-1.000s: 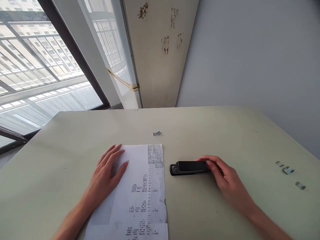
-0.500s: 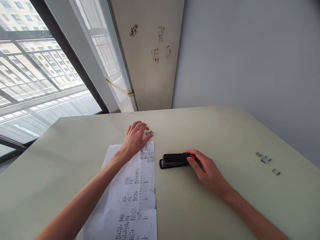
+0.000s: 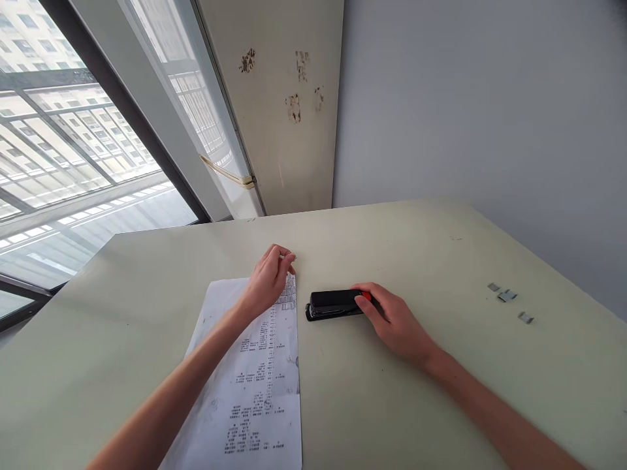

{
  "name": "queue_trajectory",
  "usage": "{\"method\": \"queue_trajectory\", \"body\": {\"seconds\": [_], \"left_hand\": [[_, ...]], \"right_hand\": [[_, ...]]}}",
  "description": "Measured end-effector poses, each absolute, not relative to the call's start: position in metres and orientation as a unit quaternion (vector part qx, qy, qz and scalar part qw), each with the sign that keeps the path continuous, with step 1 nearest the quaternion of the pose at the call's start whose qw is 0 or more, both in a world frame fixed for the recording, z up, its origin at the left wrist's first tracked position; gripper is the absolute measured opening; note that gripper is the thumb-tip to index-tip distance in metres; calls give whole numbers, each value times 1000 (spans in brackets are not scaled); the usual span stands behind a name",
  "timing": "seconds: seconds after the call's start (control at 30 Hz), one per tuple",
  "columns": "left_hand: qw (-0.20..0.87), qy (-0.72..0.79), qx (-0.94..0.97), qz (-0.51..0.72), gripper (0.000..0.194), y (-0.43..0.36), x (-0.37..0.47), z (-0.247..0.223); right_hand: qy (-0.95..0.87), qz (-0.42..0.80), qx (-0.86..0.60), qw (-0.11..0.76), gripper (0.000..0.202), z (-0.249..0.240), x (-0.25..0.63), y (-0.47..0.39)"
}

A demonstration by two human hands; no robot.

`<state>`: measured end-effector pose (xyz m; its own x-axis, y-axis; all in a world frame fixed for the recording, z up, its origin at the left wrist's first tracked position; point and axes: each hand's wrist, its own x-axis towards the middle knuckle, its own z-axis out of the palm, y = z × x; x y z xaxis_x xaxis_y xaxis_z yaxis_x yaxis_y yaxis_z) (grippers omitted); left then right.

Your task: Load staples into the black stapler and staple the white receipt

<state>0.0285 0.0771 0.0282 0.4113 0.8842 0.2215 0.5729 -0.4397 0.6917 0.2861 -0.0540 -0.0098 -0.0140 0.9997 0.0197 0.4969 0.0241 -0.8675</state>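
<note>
Head view: while the right hand [image 3: 399,326] rests on the counter [image 3: 392,411], its fingers grasp the rear end of the black stapler [image 3: 336,300], beside a red part [image 3: 366,296]. The stapler lies flat, its front end pointing toward the printed sheet [image 3: 259,391], near the sheet's edge but apart from it. The left hand [image 3: 267,284] is over the sheet's far end; its fingers are pinched together, with a small grey piece [image 3: 294,256] at the tips, mostly hidden. Grey staple strips [image 3: 507,296] lie on the counter, well to the right of the stapler.
</note>
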Motion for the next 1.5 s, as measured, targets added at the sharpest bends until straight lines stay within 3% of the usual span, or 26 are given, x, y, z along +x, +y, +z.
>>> {"method": "queue_trajectory", "body": {"seconds": [0.1, 0.2, 0.3, 0.57, 0.7, 0.97, 1.13, 1.3, 1.5], "left_hand": [[416, 458, 734, 281, 33, 56, 24, 40], [463, 474, 708, 244, 38, 38, 17, 45], [408, 489, 735, 232, 39, 22, 10, 43], [81, 368, 916, 134, 37, 2, -4, 19], [5, 334, 937, 106, 37, 4, -7, 13], [4, 366, 924, 109, 38, 6, -5, 5], [37, 398, 904, 155, 31, 3, -3, 5], [96, 384, 898, 193, 38, 1, 6, 13], [111, 352, 904, 214, 24, 13, 21, 10]], "right_hand": [[-621, 350, -600, 364, 43, -11, 287, -53], [-627, 336, -590, 383, 44, -12, 287, -53], [-631, 327, -581, 398, 45, -13, 287, -52], [-631, 315, -589, 394, 46, -12, 285, -54], [-619, 323, -601, 389, 48, -11, 285, -55], [-568, 358, -623, 402, 48, -18, 288, -55], [-562, 358, -626, 405, 46, -19, 289, -56], [-548, 343, -628, 434, 45, -20, 289, -56], [-601, 340, -616, 379, 46, -14, 288, -58]]}}
